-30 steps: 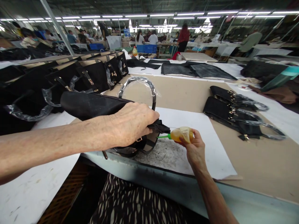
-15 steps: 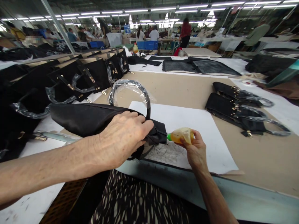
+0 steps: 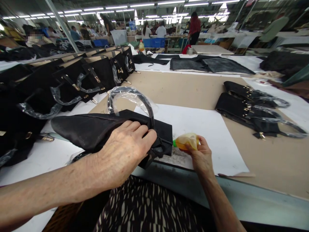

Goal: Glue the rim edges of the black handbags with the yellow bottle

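Observation:
My left hand [image 3: 131,145] is closed over the upper part of a black handbag [image 3: 89,129] that lies tilted in front of me. The bag's round handle [image 3: 131,91], wrapped in clear plastic, arches up behind my fingers. In my right hand [image 3: 201,151] is a small squeeze bottle [image 3: 185,141] of yellowish liquid, with a green cap and a pale wrap around it. Its thin dark nozzle points left at the edge of the bag's black panel; whether the tip touches I cannot tell. My left fingertips are partly hidden by the bag.
Upright black bags [image 3: 96,72] with gold fittings stand in a row on the left. Folded black bag pieces [image 3: 241,106] lie on the right. White paper [image 3: 205,129] covers part of the tan table [image 3: 188,87]. Dark flat panels [image 3: 207,64] are farther back, with people beyond.
The bag has turned slightly under my left hand, and more of its flat black panel shows. The bottle stays at the panel's edge. The view has shifted a little.

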`<state>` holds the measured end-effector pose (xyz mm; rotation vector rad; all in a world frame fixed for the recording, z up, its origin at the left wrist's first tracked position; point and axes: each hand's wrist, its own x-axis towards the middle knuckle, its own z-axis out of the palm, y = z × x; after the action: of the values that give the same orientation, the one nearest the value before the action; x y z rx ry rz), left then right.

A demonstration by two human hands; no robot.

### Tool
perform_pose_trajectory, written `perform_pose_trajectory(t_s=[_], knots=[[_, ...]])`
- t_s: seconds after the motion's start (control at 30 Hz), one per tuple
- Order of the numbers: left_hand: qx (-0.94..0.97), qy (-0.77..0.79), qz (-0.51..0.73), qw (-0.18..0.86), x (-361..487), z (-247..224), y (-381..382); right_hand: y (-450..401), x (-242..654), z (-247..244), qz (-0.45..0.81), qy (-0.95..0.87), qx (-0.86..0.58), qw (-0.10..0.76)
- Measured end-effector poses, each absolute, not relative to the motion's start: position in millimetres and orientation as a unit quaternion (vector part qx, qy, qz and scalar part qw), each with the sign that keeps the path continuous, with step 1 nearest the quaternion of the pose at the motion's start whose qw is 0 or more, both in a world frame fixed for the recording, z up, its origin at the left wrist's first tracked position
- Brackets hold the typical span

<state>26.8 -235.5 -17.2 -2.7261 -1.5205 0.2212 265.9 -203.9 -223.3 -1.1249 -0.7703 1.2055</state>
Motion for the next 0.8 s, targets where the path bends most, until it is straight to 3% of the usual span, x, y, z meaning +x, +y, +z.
perform_pose_trajectory(t_s=[0.8], knots=[[-0.893, -0.444, 0.039, 0.062, 25, -25, -231, -250, 242, -179, 0.562, -0.338, -0.455, 0.603]])
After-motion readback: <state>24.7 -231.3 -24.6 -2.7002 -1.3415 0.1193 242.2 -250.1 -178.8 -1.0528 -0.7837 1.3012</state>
